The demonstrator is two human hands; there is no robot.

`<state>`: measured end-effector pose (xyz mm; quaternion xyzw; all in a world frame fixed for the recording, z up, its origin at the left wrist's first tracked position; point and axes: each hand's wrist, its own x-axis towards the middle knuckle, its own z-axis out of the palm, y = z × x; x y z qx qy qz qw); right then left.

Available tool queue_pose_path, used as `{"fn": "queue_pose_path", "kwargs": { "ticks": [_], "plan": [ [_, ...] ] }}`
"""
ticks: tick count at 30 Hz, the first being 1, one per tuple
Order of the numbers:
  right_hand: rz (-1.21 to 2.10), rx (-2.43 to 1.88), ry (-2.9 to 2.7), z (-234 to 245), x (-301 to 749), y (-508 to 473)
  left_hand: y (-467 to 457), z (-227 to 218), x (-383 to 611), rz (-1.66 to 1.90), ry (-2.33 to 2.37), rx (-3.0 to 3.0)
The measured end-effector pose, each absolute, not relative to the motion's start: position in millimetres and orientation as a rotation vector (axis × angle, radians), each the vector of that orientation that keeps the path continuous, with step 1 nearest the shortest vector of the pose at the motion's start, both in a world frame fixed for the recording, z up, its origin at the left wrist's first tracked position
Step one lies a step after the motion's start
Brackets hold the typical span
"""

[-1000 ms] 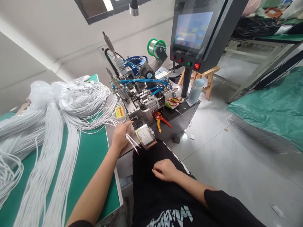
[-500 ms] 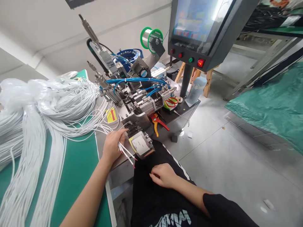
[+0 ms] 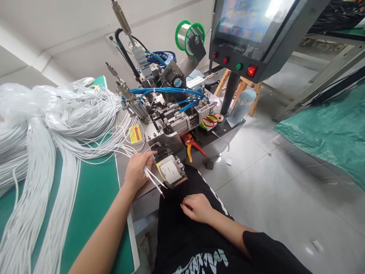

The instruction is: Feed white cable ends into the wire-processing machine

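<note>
My left hand (image 3: 138, 170) is closed around a few white cables (image 3: 155, 182) at the front edge of the machine. Their red-tipped ends stick out below the fingers, and the other ends run back toward the pile. The index finger reaches to the small black fixture (image 3: 162, 151) at the machine's front. Just right of this hand is a metal block with a white label (image 3: 170, 171). My right hand (image 3: 197, 208) rests on my lap with its fingers curled in, and nothing shows in it.
Bundles of white cables (image 3: 37, 182) in clear plastic cover the green table (image 3: 82, 213) at left. Beyond my hands stands the machine (image 3: 171, 118) with blue air hoses, a wire spool (image 3: 188, 36) and a screen (image 3: 245, 23). Red-and-yellow pliers (image 3: 192, 145) and red-handled scissors (image 3: 210, 121) lie at its right.
The camera view has shifted slightly, so the machine and screen sit a little further right. My left hand still grips the cables, and my right hand stays on my lap.
</note>
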<state>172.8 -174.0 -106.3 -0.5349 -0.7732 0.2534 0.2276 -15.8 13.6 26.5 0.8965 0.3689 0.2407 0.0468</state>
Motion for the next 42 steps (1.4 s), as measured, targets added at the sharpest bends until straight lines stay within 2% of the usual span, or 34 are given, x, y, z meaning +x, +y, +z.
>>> {"fn": "queue_pose_path", "kwargs": {
  "ticks": [42],
  "plan": [
    [0.758, -1.534, -2.104, -104.6, 176.6, -173.3, 12.8, 27.6, -14.9, 0.718, 1.137, 2.767]
  ]
}}
